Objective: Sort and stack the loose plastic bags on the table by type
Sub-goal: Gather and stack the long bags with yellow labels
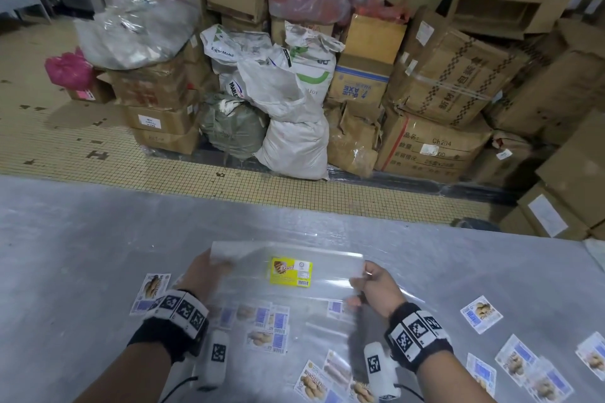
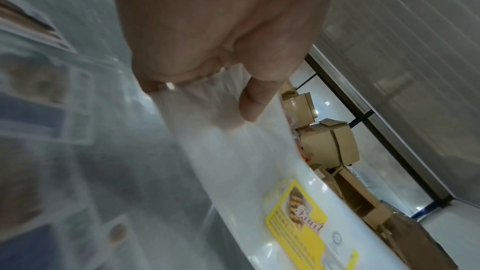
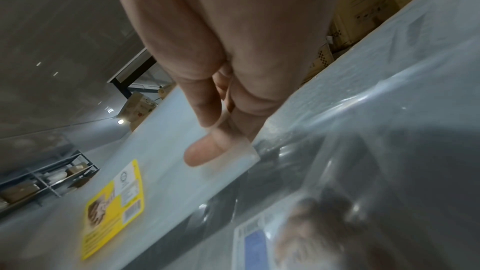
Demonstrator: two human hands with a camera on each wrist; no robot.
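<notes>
**Holding a clear bag by both ends**

Stretching between my two hands is a clear plastic bag (image 1: 288,267), thin, glossy and flat, with a yellow rectangular label (image 1: 290,271) printed near its middle. I hold it just above the table, over the other bags. My left hand (image 1: 201,275) pinches its left edge, thumb on the near face and fingers behind the film. My right hand (image 1: 376,286) pinches the right edge the same way; in the right wrist view my thumb (image 3: 205,153) presses flat on the milky film at its corner.

Under it lie more clear bags (image 1: 266,324) with white-and-blue labels showing biscuits, overlapping in a loose heap, and others (image 1: 517,366) scattered to my right. All rest on a grey table (image 1: 82,239) covered with a shiny plastic sheet.

Beyond the table edge is a floor of small yellow tiles (image 1: 82,147). Against it stand dented cardboard boxes (image 1: 435,147), some open, along with woven white sacks (image 1: 294,147) and a crumpled transparent bag (image 1: 131,33) bulging with contents I cannot make out.
</notes>
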